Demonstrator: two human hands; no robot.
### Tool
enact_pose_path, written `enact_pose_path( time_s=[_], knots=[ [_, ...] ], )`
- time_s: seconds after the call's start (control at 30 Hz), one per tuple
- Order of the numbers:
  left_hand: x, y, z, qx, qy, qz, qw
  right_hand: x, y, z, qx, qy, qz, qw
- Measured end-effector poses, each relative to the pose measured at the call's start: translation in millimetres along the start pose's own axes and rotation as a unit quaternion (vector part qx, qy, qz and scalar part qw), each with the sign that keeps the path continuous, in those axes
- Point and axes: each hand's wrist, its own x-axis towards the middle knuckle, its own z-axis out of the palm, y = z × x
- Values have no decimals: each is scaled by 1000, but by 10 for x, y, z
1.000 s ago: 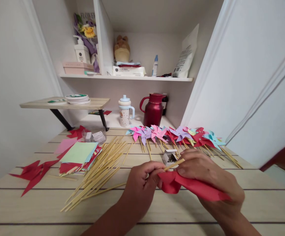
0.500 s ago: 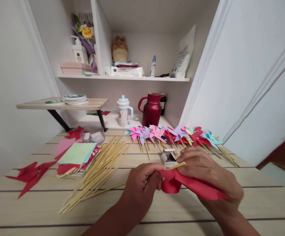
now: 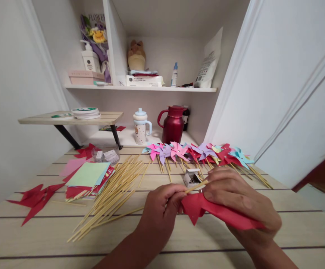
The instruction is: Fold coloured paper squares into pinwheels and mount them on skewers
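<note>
My left hand point(image 3: 163, 205) pinches a thin wooden stick point(image 3: 197, 186) between thumb and fingers, with the stick's end pointing up to the right. My right hand point(image 3: 240, 198) is closed around a red paper pinwheel point(image 3: 221, 212), whose folded blades hang below the fingers. A small shiny metal bit shows at the right fingertips, close to the stick; its kind is hard to make out. Just beyond the hands stands a small open white box point(image 3: 192, 178) with metal pins inside. Finished pinwheels point(image 3: 179, 151) on sticks lie in a row behind it.
Left of my hands lie many loose sticks point(image 3: 114, 194), a stack of coloured paper squares point(image 3: 88, 175) and a red cut paper point(image 3: 35, 200). Farther back stand a clear container point(image 3: 106, 155), a tumbler point(image 3: 140, 127), a red jug point(image 3: 173, 125) and a small raised shelf point(image 3: 47, 120).
The stick has tilted and shifted slightly left, coming apart from the paper's upper edge. The red pinwheel has turned a little, and a shiny metal bit now shows at my right fingertips.
</note>
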Motion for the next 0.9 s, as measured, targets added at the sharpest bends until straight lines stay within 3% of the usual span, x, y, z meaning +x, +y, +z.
enact_pose_path(
  time_s=[0.63,0.9],
  knots=[
    [-44,-60,16,-13,-25,28,999,-15,17,-10,16,-34,15,999],
    [-39,-55,30,1,-10,41,999,-63,61,-14,31,-32,3,999]
  ],
)
